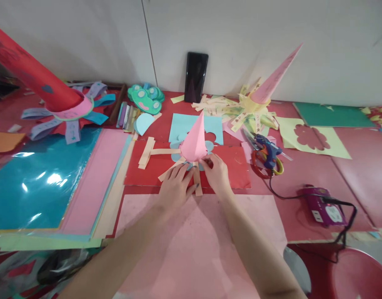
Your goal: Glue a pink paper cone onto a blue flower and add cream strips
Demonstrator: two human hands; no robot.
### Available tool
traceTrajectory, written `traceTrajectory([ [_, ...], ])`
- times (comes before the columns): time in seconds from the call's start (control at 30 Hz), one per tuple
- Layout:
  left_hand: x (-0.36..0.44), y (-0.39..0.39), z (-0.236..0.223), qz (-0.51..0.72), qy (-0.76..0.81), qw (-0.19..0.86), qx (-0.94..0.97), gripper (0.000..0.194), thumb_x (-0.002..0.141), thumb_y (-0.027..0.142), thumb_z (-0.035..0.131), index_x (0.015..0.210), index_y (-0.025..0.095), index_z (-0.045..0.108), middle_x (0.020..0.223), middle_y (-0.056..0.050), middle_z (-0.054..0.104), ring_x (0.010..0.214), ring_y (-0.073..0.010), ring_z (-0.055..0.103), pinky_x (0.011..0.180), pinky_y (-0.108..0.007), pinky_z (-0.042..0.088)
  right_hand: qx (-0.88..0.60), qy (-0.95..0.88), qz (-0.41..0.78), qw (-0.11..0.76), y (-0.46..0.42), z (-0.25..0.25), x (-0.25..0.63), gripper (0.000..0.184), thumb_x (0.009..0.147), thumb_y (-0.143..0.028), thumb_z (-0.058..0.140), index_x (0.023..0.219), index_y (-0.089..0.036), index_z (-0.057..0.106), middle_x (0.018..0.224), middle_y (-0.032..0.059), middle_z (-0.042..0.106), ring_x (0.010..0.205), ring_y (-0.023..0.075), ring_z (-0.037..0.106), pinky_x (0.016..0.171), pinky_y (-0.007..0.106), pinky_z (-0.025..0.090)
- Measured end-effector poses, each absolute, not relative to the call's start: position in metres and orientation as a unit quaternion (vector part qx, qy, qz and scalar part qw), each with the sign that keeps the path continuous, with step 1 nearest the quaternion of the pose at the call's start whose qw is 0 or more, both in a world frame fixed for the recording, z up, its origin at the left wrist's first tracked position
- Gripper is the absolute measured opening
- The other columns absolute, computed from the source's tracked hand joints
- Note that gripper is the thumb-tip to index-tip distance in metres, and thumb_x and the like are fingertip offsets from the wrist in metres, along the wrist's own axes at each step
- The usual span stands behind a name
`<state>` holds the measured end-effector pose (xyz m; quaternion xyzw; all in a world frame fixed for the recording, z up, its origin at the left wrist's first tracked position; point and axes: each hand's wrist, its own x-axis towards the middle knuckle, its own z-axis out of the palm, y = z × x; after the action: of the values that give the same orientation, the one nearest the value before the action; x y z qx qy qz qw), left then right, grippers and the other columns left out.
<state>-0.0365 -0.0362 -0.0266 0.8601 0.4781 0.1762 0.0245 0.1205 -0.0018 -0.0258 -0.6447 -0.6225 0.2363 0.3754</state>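
Note:
A pink paper cone (195,143) stands upright on a light-blue scalloped paper base (175,157). Tan paper strips stick out from under it: one to the left (166,151), one slanting to the lower left (167,172), one toward me (198,187). My left hand (176,185) lies over the base's front left, fingers stretched out and thumb apart, close to the front strip. At the cone's front right edge, the fingers of my right hand (216,172) are pinched together; what sits between them is hidden. Loose tan strips (146,153) lie stacked to the left.
A red board (237,170) lies under the work. On the right are a blue glue gun (268,150), scissors (250,140), tape rolls (261,168) and a corded purple box (324,206). A phone (196,77) leans on the wall. Finished-looking paper cones (276,81) stand at both sides.

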Motion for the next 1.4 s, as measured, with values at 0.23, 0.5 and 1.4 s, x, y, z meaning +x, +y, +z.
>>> traceTrajectory([
  [0.23,-0.0344,-0.0374,-0.0252,0.180,0.478,0.025,0.859,0.038,0.089,0.031,0.050,0.121,0.013,0.056,0.122,-0.014,0.056,0.115,-0.0300,0.051,0.095,-0.045,0.045,-0.643,-0.633,0.222,0.369,-0.0012,-0.0285,0.1201,0.011,0.083,-0.024,0.054,0.073,-0.020,0.055,0.076,0.0019,0.060,0.072,0.0165,0.054,0.070,0.029,0.041],
  [0.5,-0.0330,-0.0377,-0.0248,0.183,0.477,0.008,0.860,0.038,0.088,0.030,0.050,0.120,0.011,0.057,0.120,-0.015,0.058,0.113,-0.0302,0.053,0.094,-0.044,0.046,-0.643,-0.640,0.203,0.368,-0.0016,-0.0285,0.1173,0.013,0.082,-0.025,0.059,0.070,-0.021,0.054,0.074,0.0010,0.059,0.070,0.0162,0.051,0.070,0.030,0.041],
  [1.4,-0.0333,-0.0384,-0.0239,0.170,0.479,0.000,0.861,0.037,0.089,0.031,0.049,0.122,0.015,0.055,0.121,-0.013,0.057,0.115,-0.0298,0.052,0.095,-0.043,0.044,-0.637,-0.646,0.203,0.367,-0.0025,-0.0298,0.1184,0.014,0.081,-0.024,0.059,0.068,-0.022,0.052,0.074,0.0013,0.058,0.070,0.0173,0.050,0.070,0.031,0.041],
])
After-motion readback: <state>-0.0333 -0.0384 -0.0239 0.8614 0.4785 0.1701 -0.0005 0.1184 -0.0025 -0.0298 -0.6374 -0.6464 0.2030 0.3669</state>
